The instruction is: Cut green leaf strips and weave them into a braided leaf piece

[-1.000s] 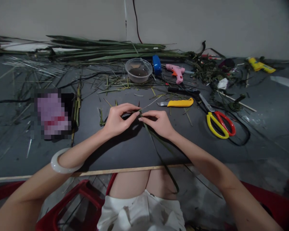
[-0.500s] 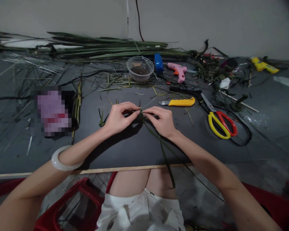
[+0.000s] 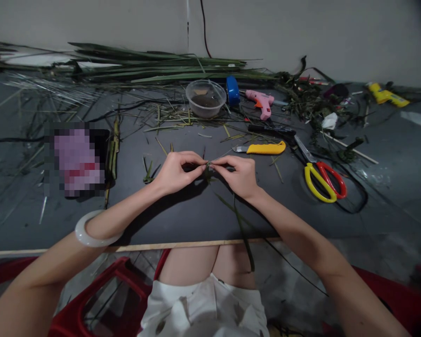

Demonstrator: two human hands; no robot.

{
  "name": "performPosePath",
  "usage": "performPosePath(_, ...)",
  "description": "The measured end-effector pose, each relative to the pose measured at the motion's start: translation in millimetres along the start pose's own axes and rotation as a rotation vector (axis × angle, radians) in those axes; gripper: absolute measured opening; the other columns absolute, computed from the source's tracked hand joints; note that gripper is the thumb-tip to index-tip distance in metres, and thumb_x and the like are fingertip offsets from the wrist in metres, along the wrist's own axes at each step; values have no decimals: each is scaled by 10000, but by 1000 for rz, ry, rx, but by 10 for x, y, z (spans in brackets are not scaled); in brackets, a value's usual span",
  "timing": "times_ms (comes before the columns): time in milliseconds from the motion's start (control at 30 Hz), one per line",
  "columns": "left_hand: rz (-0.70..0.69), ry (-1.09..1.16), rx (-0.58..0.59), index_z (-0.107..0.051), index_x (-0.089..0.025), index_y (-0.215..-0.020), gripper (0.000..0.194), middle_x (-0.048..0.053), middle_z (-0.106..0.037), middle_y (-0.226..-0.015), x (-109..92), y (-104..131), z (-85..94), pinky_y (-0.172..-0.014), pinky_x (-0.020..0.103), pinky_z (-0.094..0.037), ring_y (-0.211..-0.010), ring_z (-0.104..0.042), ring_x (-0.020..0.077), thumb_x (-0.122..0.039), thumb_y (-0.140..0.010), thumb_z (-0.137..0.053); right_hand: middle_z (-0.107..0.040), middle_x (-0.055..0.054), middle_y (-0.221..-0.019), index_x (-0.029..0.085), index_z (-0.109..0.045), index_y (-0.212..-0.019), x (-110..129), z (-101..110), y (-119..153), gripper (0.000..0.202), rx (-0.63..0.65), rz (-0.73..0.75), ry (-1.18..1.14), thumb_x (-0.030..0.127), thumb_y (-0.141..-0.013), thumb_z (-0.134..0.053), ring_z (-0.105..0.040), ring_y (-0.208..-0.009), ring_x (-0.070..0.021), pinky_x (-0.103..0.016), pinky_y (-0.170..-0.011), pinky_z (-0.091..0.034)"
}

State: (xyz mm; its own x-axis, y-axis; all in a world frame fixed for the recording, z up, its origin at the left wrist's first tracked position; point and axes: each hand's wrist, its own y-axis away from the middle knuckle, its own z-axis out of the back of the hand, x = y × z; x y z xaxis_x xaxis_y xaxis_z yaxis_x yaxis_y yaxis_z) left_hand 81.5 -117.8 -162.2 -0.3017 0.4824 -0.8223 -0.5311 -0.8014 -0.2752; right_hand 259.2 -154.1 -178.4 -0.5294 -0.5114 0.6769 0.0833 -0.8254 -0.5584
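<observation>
Above the middle of the dark table, my left hand (image 3: 179,171) and my right hand (image 3: 239,174) meet at the fingertips. Both pinch a small piece of green leaf (image 3: 208,169), mostly hidden by the fingers. A thin pale strand sticks out from the pinch toward the upper right. Long green leaf strips (image 3: 241,227) hang beneath my right hand and over the table's front edge. Just beyond my right hand lies a yellow utility knife (image 3: 265,148) with its blade out. To the left of my left hand is a small bundle of cut leaf (image 3: 148,172).
Scissors (image 3: 321,180) with yellow and red handles lie right. Behind are a clear plastic bowl (image 3: 206,111), a blue tape roll (image 3: 232,91), a pink glue gun (image 3: 261,103) and long leaves (image 3: 154,61). A blurred-out phone-like object (image 3: 77,159) lies left. Red stools (image 3: 126,269) stand below.
The fingertips stay together on the leaf piece; my right hand has shifted slightly right and tilted. The view has moved a little, and the hanging strips sit slightly differently.
</observation>
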Motion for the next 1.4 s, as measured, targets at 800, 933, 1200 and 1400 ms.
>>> performPosePath(800, 58, -94, -93, -709, -137, -705, 127, 44, -708, -740, -17, -4, 17, -613, 231, -474, -673, -643, 143, -222, -730, -619, -668, -14, -662, 146, -656, -817, 12, 481, -385, 185, 512, -415, 18, 39, -712, -546, -637, -563, -128, -239, -571, -508)
performPosePath(933, 116, -83, -108, -712, -135, -716, 140, 45, -710, -740, -23, -12, 33, -582, 221, -462, -675, -641, 144, -239, -725, -619, -665, -7, -680, 162, -649, -790, -36, 533, -553, 170, 578, -406, 4, 47, -712, -552, -615, -519, -108, -214, -493, -488)
performPosePath(1200, 169, -90, -152, -713, -136, -722, 141, 47, -712, -745, -10, -23, 47, -586, 221, -463, -689, -643, 148, -243, -719, -622, -700, -38, -685, 192, -682, -796, -361, 697, -769, 147, 892, -657, -218, 175, -650, -695, -661, -607, -173, -288, -552, -538)
performPosePath(1400, 177, -94, -156, -710, -138, -724, 136, 48, -715, -757, -16, -21, 43, -595, 221, -464, -701, -644, 147, -238, -725, -617, -660, -8, -637, 177, -621, -676, -351, 680, -916, 194, 853, -371, 127, 7, -620, -548, -615, -621, -142, -252, -581, -456)
